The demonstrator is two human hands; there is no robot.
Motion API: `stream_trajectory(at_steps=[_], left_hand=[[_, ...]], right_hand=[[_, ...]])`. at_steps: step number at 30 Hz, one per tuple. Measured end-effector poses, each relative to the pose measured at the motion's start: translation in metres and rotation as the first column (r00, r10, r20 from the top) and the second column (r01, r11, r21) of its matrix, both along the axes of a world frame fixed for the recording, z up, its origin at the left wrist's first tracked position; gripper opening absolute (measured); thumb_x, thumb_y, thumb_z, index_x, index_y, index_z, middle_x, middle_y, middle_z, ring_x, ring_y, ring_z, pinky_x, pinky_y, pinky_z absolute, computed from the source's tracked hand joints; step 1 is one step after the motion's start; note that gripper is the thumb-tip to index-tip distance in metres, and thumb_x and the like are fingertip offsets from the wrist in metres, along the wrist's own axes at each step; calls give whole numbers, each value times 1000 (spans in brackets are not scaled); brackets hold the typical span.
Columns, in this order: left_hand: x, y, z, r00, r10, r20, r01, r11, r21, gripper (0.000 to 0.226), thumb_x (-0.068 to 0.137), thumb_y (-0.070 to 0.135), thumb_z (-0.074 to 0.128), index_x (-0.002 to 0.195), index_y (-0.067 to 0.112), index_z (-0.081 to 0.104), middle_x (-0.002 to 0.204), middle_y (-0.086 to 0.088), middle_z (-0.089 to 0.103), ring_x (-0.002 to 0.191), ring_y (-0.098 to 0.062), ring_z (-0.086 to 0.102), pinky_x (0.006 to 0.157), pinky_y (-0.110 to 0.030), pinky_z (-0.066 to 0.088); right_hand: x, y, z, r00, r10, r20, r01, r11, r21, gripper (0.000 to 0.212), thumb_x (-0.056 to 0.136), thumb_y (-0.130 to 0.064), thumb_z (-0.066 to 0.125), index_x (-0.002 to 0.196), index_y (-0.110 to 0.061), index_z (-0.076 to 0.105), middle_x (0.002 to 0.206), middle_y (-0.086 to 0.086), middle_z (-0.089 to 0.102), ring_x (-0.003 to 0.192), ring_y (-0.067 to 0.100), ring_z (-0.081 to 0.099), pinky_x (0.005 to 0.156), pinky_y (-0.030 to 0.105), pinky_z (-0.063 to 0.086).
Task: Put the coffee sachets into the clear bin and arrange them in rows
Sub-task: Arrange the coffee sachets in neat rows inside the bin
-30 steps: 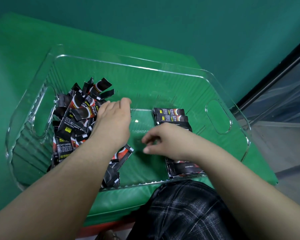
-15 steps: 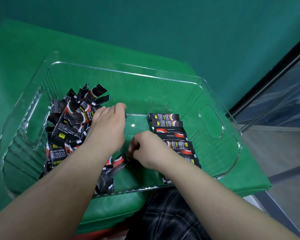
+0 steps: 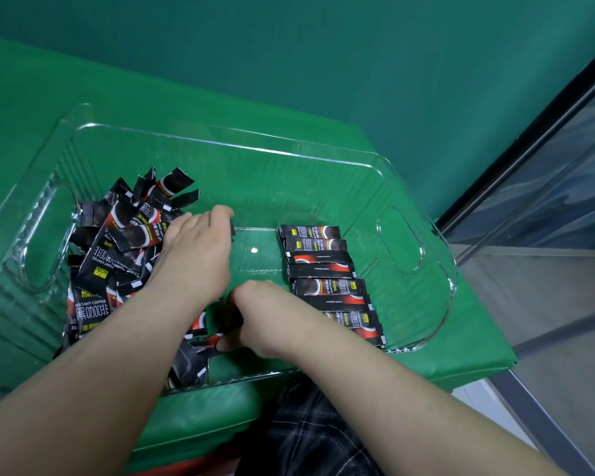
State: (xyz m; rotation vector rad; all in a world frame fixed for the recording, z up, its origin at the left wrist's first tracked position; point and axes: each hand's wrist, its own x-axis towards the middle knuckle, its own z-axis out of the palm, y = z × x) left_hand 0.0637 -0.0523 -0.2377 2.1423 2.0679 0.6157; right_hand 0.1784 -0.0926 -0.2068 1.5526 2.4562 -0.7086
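Green cushion (image 3: 21, 108), teal wall (image 3: 323, 46) — left hand (image 3: 196, 255) flat, right hand (image 3: 255, 321) seemingly pinching sachet (image 3: 208, 341).

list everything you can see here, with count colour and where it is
clear plastic bin with handle cutouts: one, transparent, on the green padded surface, holding all the sachets
loose pile of black and red coffee sachets: too many and too overlapped to count, jumbled in the left half of the bin
neat row of black and red coffee sachets: about eight showing, laid flat and stacked front to back in the right half of the bin
green padded surface: one, green, under the bin
teal wall: behind the surface
dark plaid fabric: bottom centre, below the near edge of the bin
left hand: palm down over the edge of the loose pile; what the fingers do is hidden
right hand: pinching a sachet at the pile's near edge
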Motion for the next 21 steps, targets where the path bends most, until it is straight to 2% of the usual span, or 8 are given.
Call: stream_trajectory(at_steps=[7,9,10,11,13,15,18,21], left_hand=[[2,-3,2,1000,3,3,-3,1000,-10,64,85,0,60,136,17,27,128,4,49,126,-18,40,117,-33,8],[2,-3,1,1000,-6,0,6,1000,-3,64,84,-1,61,136,17,27,126,5,49,123,-17,41,117,-34,10],[2,-3,0,1000,-10,1,10,1000,-1,64,84,-2,61,136,17,28,125,5,50,122,-17,42,117,-34,10],[2,-3,0,1000,-11,2,11,1000,1,64,83,-2,61,135,16,29,124,5,51,122,-17,42,117,-35,11],[2,-3,-1,1000,-5,6,5,1000,5,65,83,-4,61,136,17,29,124,5,51,121,-17,42,117,-34,11],[2,-4,-1,1000,-4,8,4,1000,5,66,83,-4,61,136,17,28,124,6,51,122,-16,41,117,-34,10],[2,-3,-1,1000,-5,4,5,1000,10,63,84,-3,60,134,18,29,124,6,50,122,-15,41,116,-33,11],[1,-3,-2,1000,-4,-4,4,1000,15,60,84,-2,60,131,18,30,123,5,51,120,-16,41,114,-32,12]], right_hand=[[47,10,37,950,-275,-146,280,960,20,12,92,-21,58,93,-18,69,74,-1,59,62,13,51,52,22,36],[62,23,45,908,-391,-149,407,907,106,17,95,-14,51,91,-8,66,81,9,64,62,18,53,54,26,39],[69,34,45,893,-433,-122,447,885,133,18,94,-9,49,86,-1,63,113,11,62,91,23,62,55,27,39],[72,45,45,878,-468,-100,479,862,166,19,93,-4,48,77,1,58,76,5,34,72,16,24,54,28,36],[72,66,45,843,-536,-36,528,814,243,24,91,-1,50,67,-3,53,67,13,48,60,23,41,50,25,32],[68,79,47,805,-593,-17,564,757,330,2,90,-4,56,88,-3,55,88,12,48,75,31,51,60,26,37],[54,70,46,796,-605,-32,565,722,399,32,91,-10,58,118,0,46,123,17,42,102,37,56,71,33,37],[40,45,39,868,-492,63,455,841,292,42,93,-21,53,132,-10,41,133,18,40,117,36,47,90,37,41]])
